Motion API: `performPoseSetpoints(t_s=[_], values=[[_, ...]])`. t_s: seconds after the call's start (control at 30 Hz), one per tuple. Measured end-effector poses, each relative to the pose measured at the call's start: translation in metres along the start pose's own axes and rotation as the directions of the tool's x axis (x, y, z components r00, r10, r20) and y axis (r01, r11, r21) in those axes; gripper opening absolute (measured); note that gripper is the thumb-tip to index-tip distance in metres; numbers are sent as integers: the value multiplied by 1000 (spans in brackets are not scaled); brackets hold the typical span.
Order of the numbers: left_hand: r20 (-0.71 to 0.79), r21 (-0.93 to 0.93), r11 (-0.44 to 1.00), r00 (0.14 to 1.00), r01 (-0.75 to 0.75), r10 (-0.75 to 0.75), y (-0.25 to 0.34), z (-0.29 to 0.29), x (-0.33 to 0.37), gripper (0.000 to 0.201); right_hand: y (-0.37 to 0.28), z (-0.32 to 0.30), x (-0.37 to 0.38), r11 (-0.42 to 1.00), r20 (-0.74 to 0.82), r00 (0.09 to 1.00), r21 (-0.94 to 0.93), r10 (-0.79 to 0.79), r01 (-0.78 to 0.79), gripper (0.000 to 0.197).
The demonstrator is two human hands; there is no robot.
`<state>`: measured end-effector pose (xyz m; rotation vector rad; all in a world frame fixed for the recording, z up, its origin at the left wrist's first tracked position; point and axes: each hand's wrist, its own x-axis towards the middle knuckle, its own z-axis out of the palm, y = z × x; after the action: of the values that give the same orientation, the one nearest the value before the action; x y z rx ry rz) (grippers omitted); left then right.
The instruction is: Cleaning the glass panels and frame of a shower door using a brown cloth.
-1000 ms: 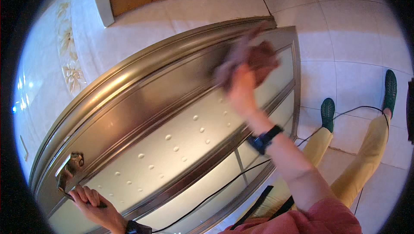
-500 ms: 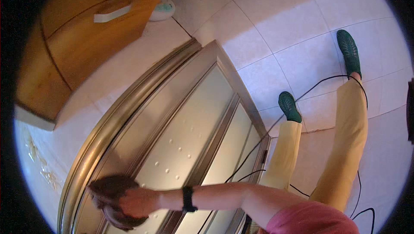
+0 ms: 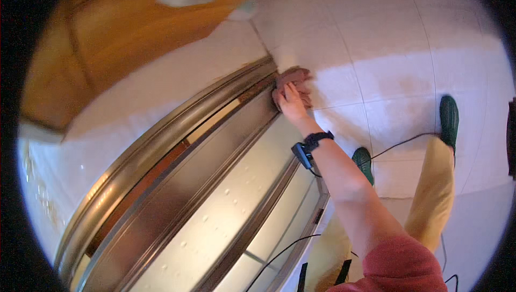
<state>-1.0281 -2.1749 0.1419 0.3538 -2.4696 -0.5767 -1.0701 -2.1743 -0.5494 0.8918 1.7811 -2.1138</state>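
Observation:
My right hand (image 3: 293, 104) is closed over a bunched brownish-pink cloth (image 3: 301, 74), its fingers pressed into the folds. The cloth lies against the far top corner of a door (image 3: 215, 184) with frosted glass panels and a brown metallic frame. Around my right wrist is a black band with a small dark blue device (image 3: 302, 155). Along the door runs a rounded bronze-coloured frame (image 3: 134, 157), with a gap showing reddish-brown and cream strips between it and the door. My left hand is not in view.
Orange-brown wooden cabinets (image 3: 123, 55) with pale handles stand at the upper left. Pale tiles (image 3: 392, 77) cover the floor, where my green shoes (image 3: 449, 120) stand. A thin black cable (image 3: 400, 144) crosses near my feet and trails past the door.
My right hand has moved with the cloth from the door's near part to its far corner. A gap now shows between door and frame. The view has shifted and is partly blurred.

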Motion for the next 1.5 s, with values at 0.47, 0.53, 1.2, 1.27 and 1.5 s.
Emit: performPoseSetpoints(t_s=[0.47, 0.53, 1.2, 1.27, 1.5], values=[[-16, -426, 897, 990, 120, -139, 32, 48, -13, 23, -374, -97, -151, 879, 610, 703, -22, -365, 476, 36], [30, -448, 881, 987, 154, -157, 31, 34, -38, 30, -399, -113, -178, 836, 674, 623, -15, -397, 549, 36], [533, -17, 997, 843, -76, 73, 85, -71, -226, 10, -495, -273, -350, 803, 789, 279, 401, -547, 440, 29], [570, 66, 926, 776, -371, 270, 99, -79, -220, 18, -495, -277, -369, 803, 779, 294, 407, -554, 436, 29], [597, 252, 906, 792, -339, 130, 135, -126, -249, 16, -498, -315, -420, 697, 721, 244, 433, -649, 572, 37]])
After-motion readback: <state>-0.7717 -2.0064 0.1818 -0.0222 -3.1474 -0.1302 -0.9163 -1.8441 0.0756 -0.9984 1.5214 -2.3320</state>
